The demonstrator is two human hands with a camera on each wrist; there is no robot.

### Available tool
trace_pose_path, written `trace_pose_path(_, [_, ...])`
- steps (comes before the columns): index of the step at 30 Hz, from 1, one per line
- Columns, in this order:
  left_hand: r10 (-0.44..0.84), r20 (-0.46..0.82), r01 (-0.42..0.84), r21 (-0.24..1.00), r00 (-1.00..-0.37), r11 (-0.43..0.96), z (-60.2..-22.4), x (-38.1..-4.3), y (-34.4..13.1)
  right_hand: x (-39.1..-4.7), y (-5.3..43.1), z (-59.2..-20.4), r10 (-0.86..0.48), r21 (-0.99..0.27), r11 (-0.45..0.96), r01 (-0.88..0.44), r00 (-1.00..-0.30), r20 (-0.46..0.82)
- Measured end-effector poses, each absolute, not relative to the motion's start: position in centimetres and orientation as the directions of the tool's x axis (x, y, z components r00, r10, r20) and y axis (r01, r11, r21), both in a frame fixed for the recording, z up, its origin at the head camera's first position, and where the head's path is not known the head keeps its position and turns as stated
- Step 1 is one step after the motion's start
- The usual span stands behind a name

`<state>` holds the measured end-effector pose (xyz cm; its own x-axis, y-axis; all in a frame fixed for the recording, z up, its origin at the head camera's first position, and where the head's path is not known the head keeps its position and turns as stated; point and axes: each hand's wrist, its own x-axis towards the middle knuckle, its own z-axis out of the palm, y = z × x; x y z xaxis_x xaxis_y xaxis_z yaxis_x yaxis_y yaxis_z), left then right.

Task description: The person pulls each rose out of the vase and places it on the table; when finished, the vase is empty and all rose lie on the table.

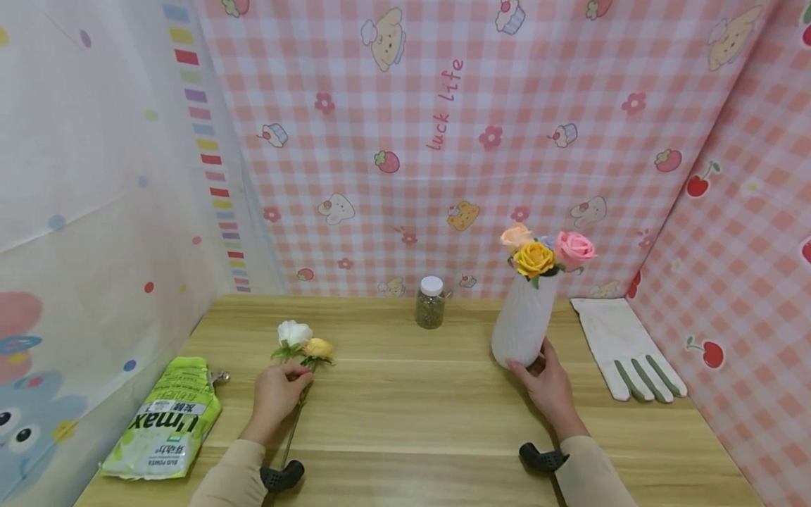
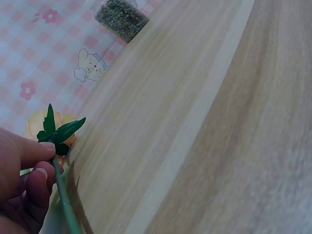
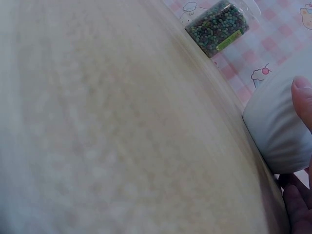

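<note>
On the left of the head view, my left hand (image 1: pixel 279 394) pinches the thin green stem (image 2: pixel 66 204) of a yellow-orange rose (image 1: pixel 317 348) between thumb and finger, just below the bloom. A white flower (image 1: pixel 294 334) lies beside that rose on the table. Over on the right, my right hand (image 1: pixel 546 389) grips a white ribbed vase (image 1: pixel 524 320) low down, thumb on its side and fingers by the bottom edge. From the vase's mouth rise a yellow rose (image 1: pixel 534 260), a pink rose (image 1: pixel 574 248), a peach rose (image 1: pixel 516 236) and a partly hidden bluish flower.
A white-lidded jar (image 1: pixel 430 304) of small greenish granules stands at the table's back. At the left lies a green and white bag (image 1: pixel 166 422) with a metal clip (image 1: pixel 219 377). White gloves (image 1: pixel 624 345) with green between the fingers lie at the right. Patterned cloth walls surround the table.
</note>
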<state>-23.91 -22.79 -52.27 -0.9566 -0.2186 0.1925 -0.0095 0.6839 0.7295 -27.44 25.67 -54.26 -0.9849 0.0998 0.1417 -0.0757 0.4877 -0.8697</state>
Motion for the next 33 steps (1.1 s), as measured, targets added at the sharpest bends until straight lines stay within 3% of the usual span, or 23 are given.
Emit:
trace_pose_path(9, [-0.211,0.210,0.004,0.717,-0.955,0.697,-51.2,-23.4,-22.9,-27.3,25.6,-54.5,0.097,-0.872,0.484,-0.077,-0.985,0.141])
trace_pose_path(17, [-0.169,0.291,0.110,0.742,-0.942,0.662,-45.7,-23.4,-21.6,-27.4,25.7,-54.5,0.099,-0.879,0.469,-0.082,-0.985,0.144])
trace_pose_path(24, [-0.065,0.334,0.238,0.782,-0.940,0.577,-40.3,-23.2,-17.0,-27.4,25.8,-54.3,0.097,-0.879,0.471,-0.074,-0.986,0.135])
trace_pose_path(33, [0.062,0.395,0.383,0.823,-0.917,0.419,-37.0,-23.9,-9.9,-27.6,25.8,-54.4,0.091,-0.877,0.474,-0.077,-0.987,0.135])
